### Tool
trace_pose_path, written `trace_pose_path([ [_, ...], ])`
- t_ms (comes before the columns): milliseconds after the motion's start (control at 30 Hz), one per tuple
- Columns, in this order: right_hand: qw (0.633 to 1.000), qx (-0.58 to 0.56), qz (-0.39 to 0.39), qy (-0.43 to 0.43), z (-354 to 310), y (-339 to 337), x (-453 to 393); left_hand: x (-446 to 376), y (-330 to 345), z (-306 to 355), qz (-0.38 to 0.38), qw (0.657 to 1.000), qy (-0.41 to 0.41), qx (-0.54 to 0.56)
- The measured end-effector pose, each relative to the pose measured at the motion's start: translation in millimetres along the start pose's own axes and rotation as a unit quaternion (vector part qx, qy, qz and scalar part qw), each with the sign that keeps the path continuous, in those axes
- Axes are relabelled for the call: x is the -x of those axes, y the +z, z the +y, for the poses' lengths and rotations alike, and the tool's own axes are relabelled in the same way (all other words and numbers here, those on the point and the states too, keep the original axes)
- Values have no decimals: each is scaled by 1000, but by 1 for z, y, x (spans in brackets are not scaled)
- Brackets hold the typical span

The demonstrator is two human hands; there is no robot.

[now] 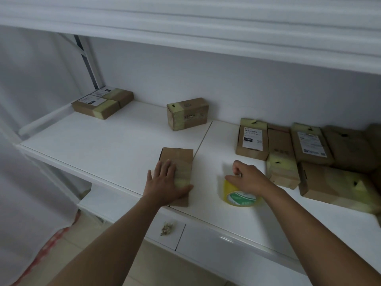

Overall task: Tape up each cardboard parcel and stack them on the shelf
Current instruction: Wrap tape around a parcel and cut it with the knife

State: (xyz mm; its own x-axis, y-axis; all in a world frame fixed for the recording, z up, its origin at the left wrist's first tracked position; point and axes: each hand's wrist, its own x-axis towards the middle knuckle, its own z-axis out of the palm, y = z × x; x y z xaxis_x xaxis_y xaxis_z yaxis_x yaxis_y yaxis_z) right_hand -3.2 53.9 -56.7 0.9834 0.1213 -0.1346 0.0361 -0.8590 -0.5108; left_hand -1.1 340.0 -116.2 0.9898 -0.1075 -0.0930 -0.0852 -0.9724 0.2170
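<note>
A small cardboard parcel (179, 159) lies near the front edge of the white shelf (103, 145), with a band of yellowish tape across it. My left hand (167, 182) lies flat on that parcel, fingers straight, thumb over its near right corner. To its right stands a yellow tape roll (237, 196) on the shelf. My right hand (247, 176) reaches over the roll from above, fingers curled around its top rim.
Two taped parcels (103, 103) sit together at the shelf's far left. One parcel (187, 113) stands alone at the back. Several more parcels (288, 149) crowd the right side. A lower white ledge (216, 238) runs below, with a small crumpled scrap (167, 228) on it.
</note>
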Motion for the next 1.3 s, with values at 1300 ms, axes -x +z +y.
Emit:
trace_pose_path([
  [1300,970,-196,132,56,83,12,65,-2,-1,31,-61,996,-59,-33],
])
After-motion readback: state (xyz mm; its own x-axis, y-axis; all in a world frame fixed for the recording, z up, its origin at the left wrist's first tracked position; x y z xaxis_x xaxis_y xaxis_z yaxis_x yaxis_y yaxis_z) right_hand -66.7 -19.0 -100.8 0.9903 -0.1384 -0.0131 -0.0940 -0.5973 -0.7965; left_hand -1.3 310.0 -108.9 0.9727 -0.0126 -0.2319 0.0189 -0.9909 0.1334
